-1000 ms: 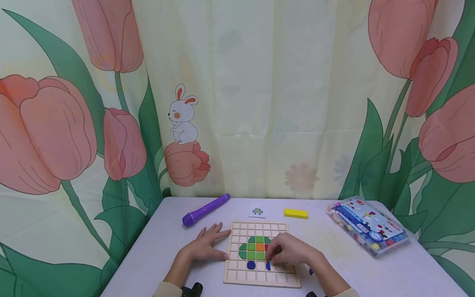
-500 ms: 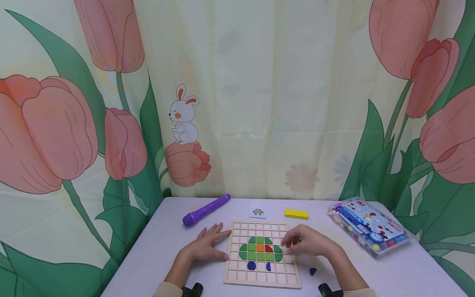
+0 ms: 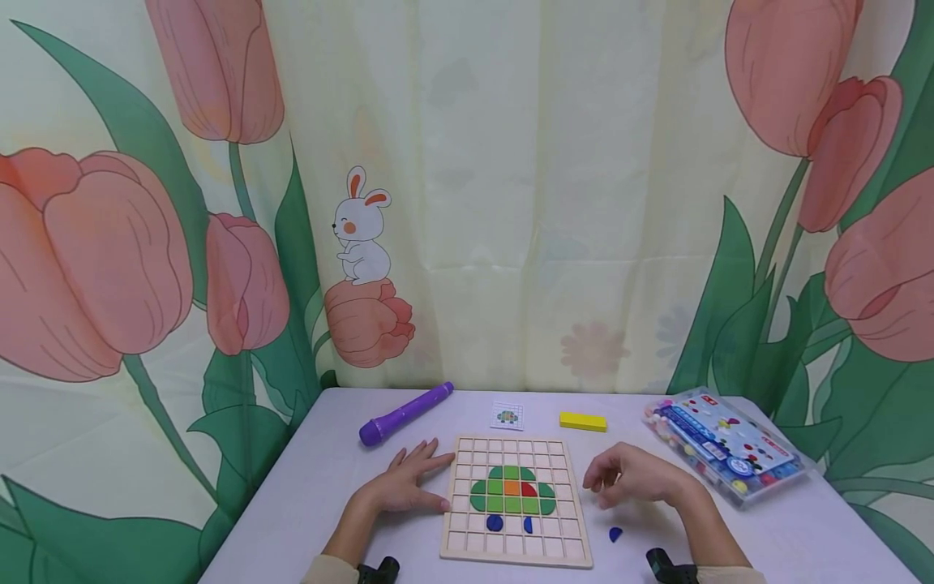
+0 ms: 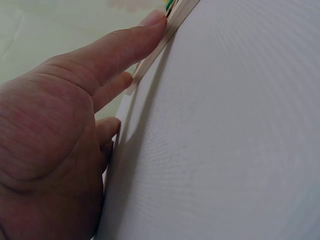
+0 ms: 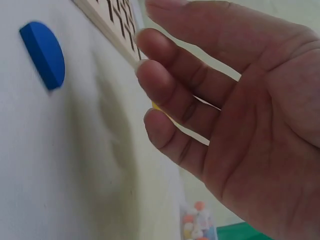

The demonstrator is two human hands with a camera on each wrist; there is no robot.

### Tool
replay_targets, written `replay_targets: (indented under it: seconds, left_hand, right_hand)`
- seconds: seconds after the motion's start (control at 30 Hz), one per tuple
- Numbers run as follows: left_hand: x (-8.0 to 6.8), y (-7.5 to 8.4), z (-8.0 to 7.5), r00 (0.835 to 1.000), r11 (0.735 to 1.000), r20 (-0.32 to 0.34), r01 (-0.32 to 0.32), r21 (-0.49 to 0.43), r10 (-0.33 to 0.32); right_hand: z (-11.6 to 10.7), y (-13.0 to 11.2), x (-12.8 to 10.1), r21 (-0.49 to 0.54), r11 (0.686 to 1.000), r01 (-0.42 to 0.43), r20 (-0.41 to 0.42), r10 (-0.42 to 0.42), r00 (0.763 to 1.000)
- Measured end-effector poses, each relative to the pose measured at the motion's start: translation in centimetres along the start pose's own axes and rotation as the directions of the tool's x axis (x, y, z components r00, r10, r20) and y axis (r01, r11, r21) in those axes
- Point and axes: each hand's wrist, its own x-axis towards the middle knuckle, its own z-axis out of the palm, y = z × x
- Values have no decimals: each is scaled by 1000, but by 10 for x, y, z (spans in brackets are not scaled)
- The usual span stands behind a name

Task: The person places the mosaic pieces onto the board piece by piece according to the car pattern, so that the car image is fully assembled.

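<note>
A wooden grid board (image 3: 467, 542) lies on the white table, with green, orange and red pieces filling its middle cells and two blue pieces (image 3: 494, 523) below them. My left hand (image 3: 409, 483) lies flat on the table, fingers straight, touching the board's left edge (image 4: 160, 42). My right hand (image 3: 631, 477) hovers just right of the board with fingers loosely curled and holds nothing (image 5: 210, 100). A loose blue half-round piece (image 3: 615, 534) lies on the table below that hand (image 5: 44, 54).
At the back of the table (image 3: 803, 535) lie a purple pen (image 3: 404, 413), a small pattern card (image 3: 507, 415) and a yellow block (image 3: 582, 421). A clear box of coloured pieces (image 3: 722, 450) sits at the right. A tulip-print curtain hangs behind.
My right hand has lifted off the board's middle cells and drawn back to the right, leaving a red piece in place. The left hand has stayed put.
</note>
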Motion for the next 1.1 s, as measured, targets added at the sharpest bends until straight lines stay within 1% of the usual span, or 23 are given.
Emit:
replay_targets:
  seconds: [0.17, 0.33, 0.47, 0.57, 0.67, 0.9, 1.1]
  left_hand:
    - [0, 0, 0, 1000, 1000, -1, -10, 4, 10]
    - [0, -1, -1, 1000, 1000, 0, -21, 9, 21]
    - [0, 0, -1, 1000, 1000, 3, -10, 5, 10]
    - [0, 0, -1, 1000, 1000, 5, -1, 4, 1]
    - [0, 1, -1, 1000, 1000, 4, -7, 4, 7]
    - [1, 0, -2, 1000, 1000, 7, -3, 1, 3]
    - [0, 1, -1, 1000, 1000, 6, -8, 2, 8]
  right_hand:
    - [-3, 7, -6, 33, 999, -6, 52, 5, 999]
    - [-3, 13, -7, 55, 998, -27, 65, 23, 998]
    - [-4, 16, -9, 64, 997, -53, 83, 48, 995]
    - [-4, 17, -9, 71, 996, -62, 115, 54, 992]
    - [-4, 18, -9, 73, 995, -64, 147, 53, 988]
    - [-1, 16, -8, 49, 993, -105, 198, 93, 976]
    - [2, 13, -6, -16, 994, -104, 187, 105, 977]
